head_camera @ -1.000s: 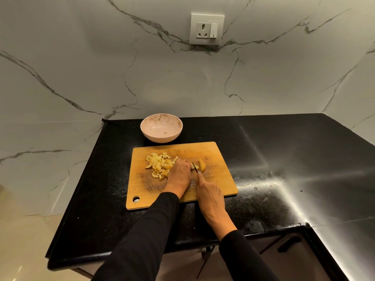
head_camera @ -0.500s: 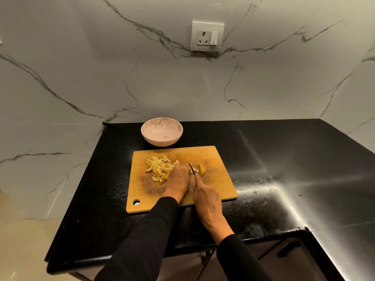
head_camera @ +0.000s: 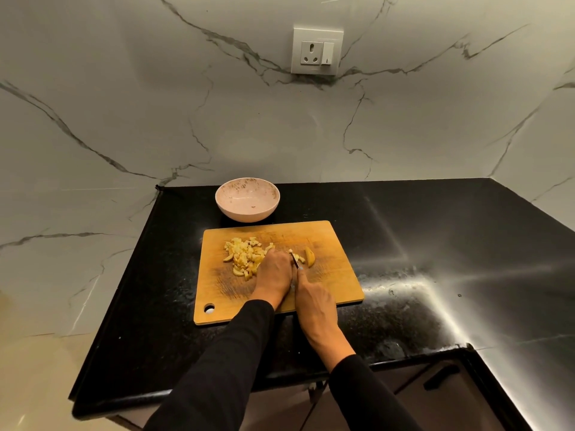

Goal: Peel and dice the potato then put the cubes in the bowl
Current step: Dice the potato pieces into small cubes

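A heap of small pale-yellow potato cubes (head_camera: 244, 256) lay on the left half of the rectangular wooden cutting board (head_camera: 336, 275), and a curved yellow potato wedge (head_camera: 309, 256) lay apart on the right. Between them the left hand (head_camera: 273, 276) rested knuckles-up, fingers curled down over a piece — what it held was hidden. Just beside it the right hand (head_camera: 314, 301) gripped a small knife (head_camera: 294, 259), forefinger stretched along the blade's back, tip toward the wedge. Behind the board stood a round pinkish speckled bowl (head_camera: 247, 203) — no cubes in it. Everything sat on a glossy black stone counter (head_camera: 435, 244) below a veined white marble wall (head_camera: 124, 119) with a white socket plate (head_camera: 317, 50).
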